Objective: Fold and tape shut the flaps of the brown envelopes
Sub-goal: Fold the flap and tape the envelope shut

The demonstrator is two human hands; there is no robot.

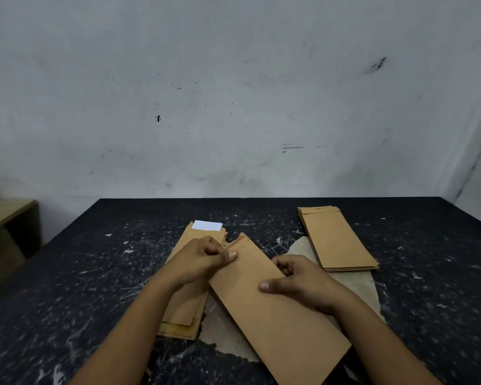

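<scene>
2 hands grasp 1 brown envelope (275, 309) slanted above the dark table (67, 273): the right hand (303, 284) pinches its right edge, the left hand (200, 259) pinches its far end. Beyond lie a left stack (184, 307) and a right stack (336, 240).

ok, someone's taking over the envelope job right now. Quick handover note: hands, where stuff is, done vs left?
Left hand: pinches the upper left edge of the held envelope, near its flap end.
Right hand: grips the same envelope at its right edge, thumb on top.
Held envelope lies slanted over a torn sheet of paper on the dark table; its flap looks not yet taped.
Left stack: envelopes under the left forearm, a white slip at its far end.
Right stack: far right, neatly piled.
No tape is in view. Which stack is finished cannot be told.
Left: fold and tape this flap, then the others.
</scene>
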